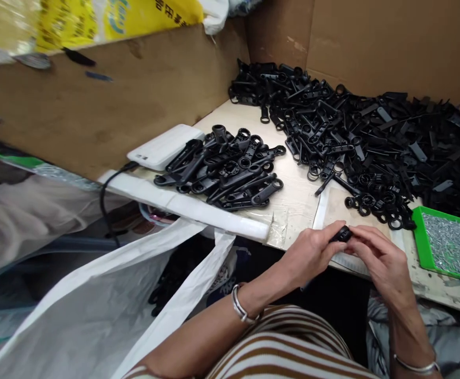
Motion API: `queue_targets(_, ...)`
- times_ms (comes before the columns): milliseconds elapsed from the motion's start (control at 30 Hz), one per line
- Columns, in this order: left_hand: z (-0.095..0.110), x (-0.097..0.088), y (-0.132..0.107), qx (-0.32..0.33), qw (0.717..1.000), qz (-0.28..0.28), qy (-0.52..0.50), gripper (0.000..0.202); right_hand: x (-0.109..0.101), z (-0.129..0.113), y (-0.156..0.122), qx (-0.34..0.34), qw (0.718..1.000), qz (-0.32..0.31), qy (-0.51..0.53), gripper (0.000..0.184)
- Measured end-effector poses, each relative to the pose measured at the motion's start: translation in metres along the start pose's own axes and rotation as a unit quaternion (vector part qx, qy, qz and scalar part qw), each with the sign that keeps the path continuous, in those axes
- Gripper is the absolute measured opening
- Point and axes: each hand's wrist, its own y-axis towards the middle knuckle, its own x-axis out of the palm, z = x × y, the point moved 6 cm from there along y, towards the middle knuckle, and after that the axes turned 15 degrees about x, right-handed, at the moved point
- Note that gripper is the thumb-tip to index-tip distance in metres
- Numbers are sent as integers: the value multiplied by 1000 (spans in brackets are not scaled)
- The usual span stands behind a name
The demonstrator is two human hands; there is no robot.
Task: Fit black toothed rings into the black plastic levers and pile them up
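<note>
My left hand [312, 253] is closed around a small black plastic part [342, 234] with a round, ring-like end, held just above the front edge of the table. From the other side, the fingertips of my right hand [386, 260] pinch against that round end. Most of the part is hidden by my fingers. Behind my hands lies a large heap of black plastic handle-like pieces [328, 126] with ringed ends. Loose black rings [372, 202] sit at its near side. A smaller pile of black handle pieces [230, 168] is to the left.
To the right stands a green tray [420, 239] full of small metal pins or screws [455, 245]. A white device [167, 146] with a black cable [102, 202] lies at left. Cardboard walls [372, 47] bound the table. A white bag [96, 300] hangs open below the edge.
</note>
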Motion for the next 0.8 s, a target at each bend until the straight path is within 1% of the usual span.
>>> queue_targets(33,2,-1,0,0,1000,3,-9,29,-1,5,0,17,1000,-15,22,25)
queue_targets(100,4,-1,-2,5,999,5,-37,32,2,14,1,53,996,-51,52,34)
queue_targets(167,3,2,-5,3,999,15,-43,39,11,21,1,96,989,-88,67,37)
queue_targets(233,-1,3,-8,-9,999,26,-25,41,23,24,3,133,982,-107,78,37)
queue_targets(300,-5,0,-11,-18,999,36,6,41,34,20,8,143,979,-114,86,38)
queue_targets(367,-3,-13,-14,7,996,57,61,39,43,9,19,116,981,-135,71,38)
queue_targets(433,7,-38,-19,63,980,107,157,38,46,-6,35,61,989,-137,19,39)
queue_targets(467,13,-54,-22,91,962,140,216,38,45,-14,44,22,992,-119,-28,39)
queue_targets(500,19,-72,-26,111,938,176,276,38,44,-23,53,-22,992,-92,-89,39)
queue_targets(533,24,-91,-30,118,911,211,333,38,45,-30,62,-67,983,-59,-161,39)
queue_targets(567,26,-110,-34,111,884,244,383,38,47,-37,70,-108,965,-31,-236,39)
queue_targets(633,24,-151,-38,59,834,298,460,38,56,-44,83,-171,915,-3,-364,39)
queue_targets(667,20,-170,-38,22,815,315,485,38,62,-45,89,-191,894,-1,-406,39)
queue_targets(700,13,-187,-37,-14,802,321,504,38,67,-45,94,-204,879,-5,-431,37)
queue_targets(733,6,-202,-35,-48,795,316,516,38,71,-44,99,-214,870,-13,-443,34)
queue_targets(767,-2,-214,-31,-73,793,303,524,37,74,-43,103,-221,868,-22,-444,31)
queue_targets(800,-10,-223,-26,-88,795,281,530,35,75,-42,105,-227,872,-32,-432,29)
